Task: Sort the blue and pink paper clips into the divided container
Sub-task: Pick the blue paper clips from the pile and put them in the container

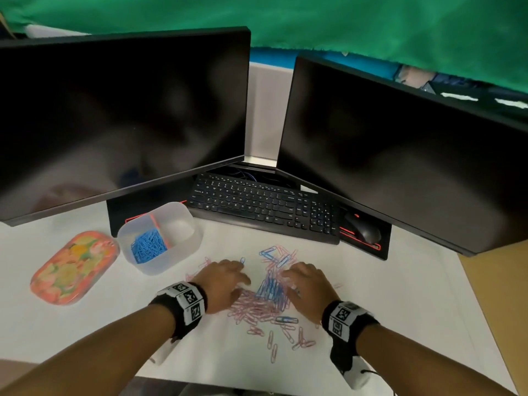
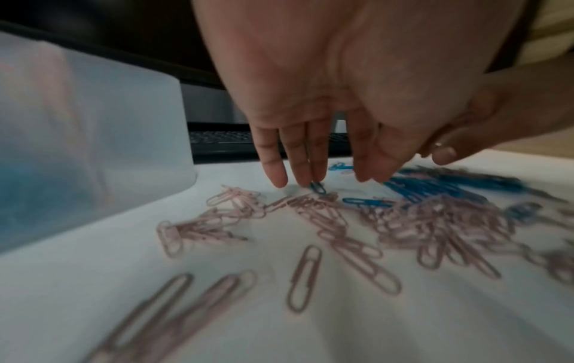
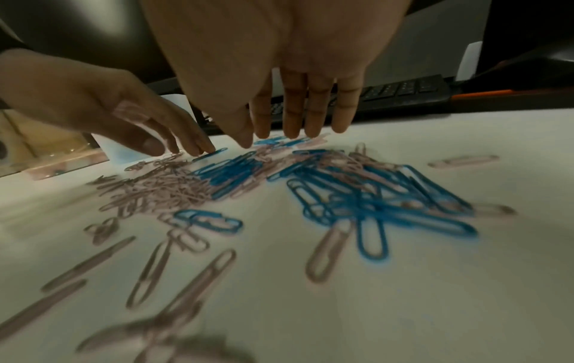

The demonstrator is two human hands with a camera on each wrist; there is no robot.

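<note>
A heap of pink paper clips and blue paper clips lies on the white desk between my hands. My left hand hovers palm down over the pile's left side, fingers straight; one fingertip touches a single blue clip. My right hand is spread flat over the right side, fingers straight above the clips and holding nothing. The translucent divided container stands at the left; its near compartment holds blue clips, and the far one looks empty.
A floral orange lid lies left of the container. Behind the pile are a black keyboard, a mouse and two dark monitors. Loose pink clips are scattered toward the desk's front edge.
</note>
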